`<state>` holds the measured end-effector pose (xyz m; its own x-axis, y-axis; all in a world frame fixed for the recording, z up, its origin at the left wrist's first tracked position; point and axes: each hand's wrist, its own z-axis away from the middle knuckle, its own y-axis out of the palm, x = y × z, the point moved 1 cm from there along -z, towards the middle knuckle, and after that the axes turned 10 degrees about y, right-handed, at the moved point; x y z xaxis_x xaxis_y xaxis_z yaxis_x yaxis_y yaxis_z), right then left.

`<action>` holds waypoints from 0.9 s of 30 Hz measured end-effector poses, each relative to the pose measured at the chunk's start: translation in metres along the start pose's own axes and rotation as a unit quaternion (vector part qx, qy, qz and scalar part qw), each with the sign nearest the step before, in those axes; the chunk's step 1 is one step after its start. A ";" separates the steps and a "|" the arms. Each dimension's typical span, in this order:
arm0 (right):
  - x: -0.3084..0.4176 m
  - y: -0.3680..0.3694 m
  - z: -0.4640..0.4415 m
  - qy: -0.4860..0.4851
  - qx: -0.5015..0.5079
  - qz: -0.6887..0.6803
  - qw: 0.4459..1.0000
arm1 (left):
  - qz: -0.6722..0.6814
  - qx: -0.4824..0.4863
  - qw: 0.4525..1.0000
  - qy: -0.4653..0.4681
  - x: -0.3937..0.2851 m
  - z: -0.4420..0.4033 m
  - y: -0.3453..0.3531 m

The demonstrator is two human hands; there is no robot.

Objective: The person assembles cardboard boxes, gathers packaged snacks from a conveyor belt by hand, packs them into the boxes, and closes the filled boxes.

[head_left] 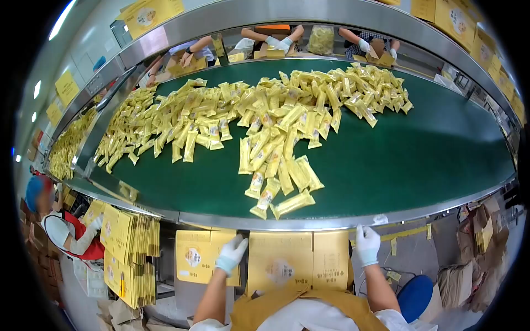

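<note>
My left hand [232,254], in a white glove, is over a flat yellow carton [190,270] below the belt's front edge. Its fingers point up towards the metal rail, apart from one another, with nothing visible in them. At the rail, to the right of a larger yellow carton [281,254], is my right hand [367,246], also gloved. Its fingers stretch upward to the metal edge [309,223] and hold nothing I can see. Just beyond the edge, several yellow wrapped packets [292,204] lie on the green conveyor belt [386,171].
A large heap of yellow packets [193,110] spreads across the belt's far side. Co-workers' gloved hands [284,44] handle cartons opposite. Stacked flat cartons [132,237] and a person in a red apron [83,237] are at left. A blue stool [414,298] stands at lower right.
</note>
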<state>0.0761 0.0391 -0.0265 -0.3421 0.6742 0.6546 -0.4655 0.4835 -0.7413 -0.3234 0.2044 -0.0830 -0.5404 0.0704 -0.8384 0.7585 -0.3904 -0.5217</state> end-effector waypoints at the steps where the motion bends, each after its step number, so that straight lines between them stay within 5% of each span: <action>1: -0.008 0.007 0.017 -0.010 -0.033 0.022 0.999 | 0.016 0.005 1.000 -0.024 0.031 -0.002 0.024; 5: -0.042 0.057 0.040 0.157 0.171 -0.001 0.973 | -0.073 -0.036 0.991 -0.103 -0.009 0.005 0.070; 8: -0.016 0.036 0.050 0.189 0.208 -0.089 0.955 | -0.019 -0.063 0.995 -0.079 -0.020 0.012 0.062; 12: -0.030 0.028 0.061 0.094 0.146 -0.247 0.953 | 0.212 -0.084 0.973 0.034 -0.043 0.038 0.034; 15: 0.008 -0.022 0.074 -0.053 0.016 -0.367 0.929 | 0.470 -0.032 0.875 0.110 -0.092 0.064 0.001; 18: 0.025 -0.060 0.059 -0.120 -0.004 -0.422 0.899 | 0.553 0.195 0.777 0.228 -0.129 0.091 -0.021; 21: 0.026 -0.061 0.054 -0.100 -0.045 -0.349 0.931 | 0.326 0.321 0.799 0.390 -0.128 0.093 -0.017; 24: 0.016 -0.046 0.047 -0.114 -0.124 -0.303 0.938 | 0.225 0.347 0.800 0.434 -0.151 0.102 -0.018; 27: 0.032 -0.053 0.069 -0.017 -0.073 -0.420 0.905 | 0.124 0.353 0.763 0.526 -0.159 0.089 -0.021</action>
<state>0.0335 -0.0040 0.0442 0.0560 0.0193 0.9982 -0.4615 0.8871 0.0087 -0.2861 0.1199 0.0752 0.4623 0.4668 -0.7539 0.2029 -0.8834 -0.4225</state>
